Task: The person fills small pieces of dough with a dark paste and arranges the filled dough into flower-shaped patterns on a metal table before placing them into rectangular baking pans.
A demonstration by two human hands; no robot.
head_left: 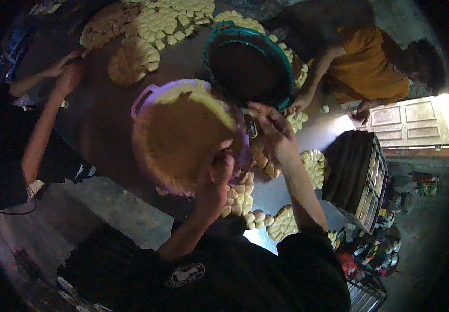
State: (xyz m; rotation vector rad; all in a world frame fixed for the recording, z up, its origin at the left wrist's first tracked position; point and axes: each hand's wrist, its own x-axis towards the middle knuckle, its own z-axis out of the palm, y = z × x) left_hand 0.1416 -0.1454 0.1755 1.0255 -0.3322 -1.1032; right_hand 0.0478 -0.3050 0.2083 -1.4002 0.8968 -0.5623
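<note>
A round purple-rimmed basin (144, 153) stands on the table, its inside brown with a pale yellow band along the far right. My left hand (215, 179) is over its near right edge, thumb pointing up. Shadow hides the other fingers of that hand, so I cannot tell what they touch. Just beyond the basin's right rim is my right hand (278, 134), index finger reaching left and the other fingers bent. Close to those fingers lies a small dark shiny thing (251, 126), too dim to name. Behind the basin is a teal tub (281, 60) with a dark inside.
Clusters of pale dough pieces (157, 25) cover the table's far side, with more dough pieces (282, 223) at the near right. A person in orange (367, 65) touches the tub's right side. Another person's arms (47, 117) are at left. Dark stacked trays (354, 174) stand right.
</note>
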